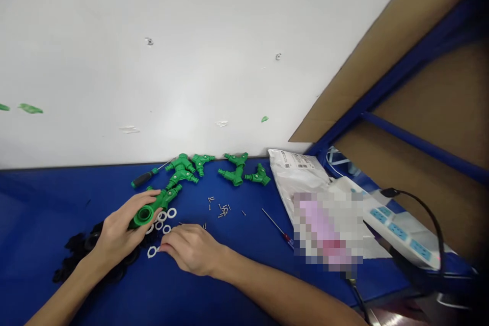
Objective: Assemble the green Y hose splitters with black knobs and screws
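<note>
Your left hand (pixel 120 226) curls closed, fingers pointing right. Your right hand (pixel 193 249) lies low, fingertips bunched, right forearm (pixel 282 293) angling in from below.

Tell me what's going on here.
A person's left hand grips a green plastic pipe fitting, while the right hand rests on the blue workbench beside white washers. More green Y-shaped fittings lie along the wall, with tiny screws scattered in front of them and a black-handled screwdriver off to their left.
</note>
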The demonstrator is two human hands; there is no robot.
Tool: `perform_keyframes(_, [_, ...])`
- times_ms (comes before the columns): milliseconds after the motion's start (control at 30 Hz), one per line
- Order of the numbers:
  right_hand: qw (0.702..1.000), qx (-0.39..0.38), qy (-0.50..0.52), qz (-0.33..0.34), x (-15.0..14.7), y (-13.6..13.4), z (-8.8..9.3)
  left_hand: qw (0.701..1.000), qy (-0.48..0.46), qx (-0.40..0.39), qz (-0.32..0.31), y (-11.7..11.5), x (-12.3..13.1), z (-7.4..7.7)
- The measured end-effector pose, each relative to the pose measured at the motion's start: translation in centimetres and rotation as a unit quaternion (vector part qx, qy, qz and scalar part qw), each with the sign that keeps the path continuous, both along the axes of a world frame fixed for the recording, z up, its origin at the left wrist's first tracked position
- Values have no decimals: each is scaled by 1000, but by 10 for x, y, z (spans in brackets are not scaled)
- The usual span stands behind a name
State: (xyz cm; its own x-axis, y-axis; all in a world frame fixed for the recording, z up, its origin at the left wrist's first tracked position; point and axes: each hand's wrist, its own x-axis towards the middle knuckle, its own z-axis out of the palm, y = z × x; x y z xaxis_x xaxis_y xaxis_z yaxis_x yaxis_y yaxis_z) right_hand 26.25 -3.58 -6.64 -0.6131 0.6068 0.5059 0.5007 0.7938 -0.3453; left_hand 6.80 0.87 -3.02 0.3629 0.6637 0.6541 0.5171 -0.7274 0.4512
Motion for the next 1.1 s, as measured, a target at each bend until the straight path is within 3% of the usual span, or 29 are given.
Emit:
perform_keyframes(267, [982, -95, 160, -33, 6, -2, 4, 999, 11, 49, 6, -1, 4, 0])
perform_keyframes(500, [909, -214, 344, -98, 10, 14, 11, 998, 21, 53, 24, -2, 6, -1])
perform_keyframes(633, [871, -282, 394, -81, 24, 26, 31, 1000, 13, 9, 23, -7, 9, -5])
perform_keyframes(733, [857, -336, 390, -37, 35, 31, 55, 1000, -4, -12, -12, -11, 15, -5])
perform_keyframes(900, [862, -390, 324, 5, 39, 19, 75, 998, -1, -2, -70, -22, 27, -3])
perform_keyframes(1100, [896, -343, 282, -13, 31, 2, 61, 996, -6, -4, -85, -34, 36, -8])
